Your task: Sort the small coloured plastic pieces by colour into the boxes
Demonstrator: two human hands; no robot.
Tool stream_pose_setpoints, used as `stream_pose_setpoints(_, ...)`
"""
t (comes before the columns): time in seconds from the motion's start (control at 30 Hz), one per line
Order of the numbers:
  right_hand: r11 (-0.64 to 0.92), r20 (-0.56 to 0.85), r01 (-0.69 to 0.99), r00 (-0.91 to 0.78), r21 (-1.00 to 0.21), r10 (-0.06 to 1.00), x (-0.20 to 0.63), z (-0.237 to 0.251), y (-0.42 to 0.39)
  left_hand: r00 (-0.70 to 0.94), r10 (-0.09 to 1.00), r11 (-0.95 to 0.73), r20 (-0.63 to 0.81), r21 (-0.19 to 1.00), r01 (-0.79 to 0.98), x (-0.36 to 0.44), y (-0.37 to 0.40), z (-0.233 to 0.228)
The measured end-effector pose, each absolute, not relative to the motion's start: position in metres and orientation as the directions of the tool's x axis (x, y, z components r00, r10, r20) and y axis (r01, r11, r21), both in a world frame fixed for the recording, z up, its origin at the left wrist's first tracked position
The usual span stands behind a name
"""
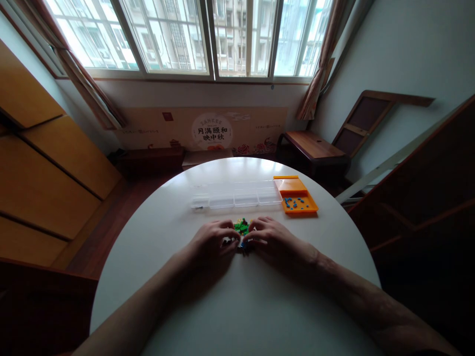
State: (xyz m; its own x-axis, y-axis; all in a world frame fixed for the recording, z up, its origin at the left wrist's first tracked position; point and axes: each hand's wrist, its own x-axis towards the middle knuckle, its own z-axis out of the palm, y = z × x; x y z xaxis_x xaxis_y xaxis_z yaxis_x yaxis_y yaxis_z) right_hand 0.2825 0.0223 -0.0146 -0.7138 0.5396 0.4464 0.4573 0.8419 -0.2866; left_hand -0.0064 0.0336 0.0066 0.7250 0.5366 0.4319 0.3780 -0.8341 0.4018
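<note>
A small pile of green, yellow and blue toy bricks (242, 227) lies on the round white table (237, 306). My left hand (212, 242) and my right hand (272, 240) rest on the table on either side of the pile, fingertips meeting at its near edge. The fingers pinch tiny pieces between them, too small to tell apart. Which hand grips what is hidden by the curled fingers.
A clear plastic compartment box (237, 198) lies beyond the pile. To its right sits an orange tray (297, 197) with several small blue pieces. A dark wooden side table (311, 146) and wooden panels stand around the white table, below a window.
</note>
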Motion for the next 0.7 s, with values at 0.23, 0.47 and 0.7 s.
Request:
stream_pose_setpoints(0.23, 0.846, 0.463, 0.443, -0.708, -0.297, 0.534, 0.282, -0.017, 0.022, 0.704, 0.562, -0.819, 0.434, 0.413, 0.399, -0.005, 0.033, 0.004)
stream_pose_setpoints(0.47, 0.820, 0.504, 0.455, -0.647, -0.348, 0.573, 0.281, -0.002, 0.016, 0.688, 0.569, -0.816, 0.450, 0.415, 0.403, -0.004, 0.032, 0.004)
stream_pose_setpoints(0.7, 0.602, 0.571, 0.625, -0.287, -0.497, 0.769, 0.321, 0.017, 0.028, 0.668, 0.552, -0.834, 0.500, 0.356, 0.422, -0.003, 0.032, 0.012)
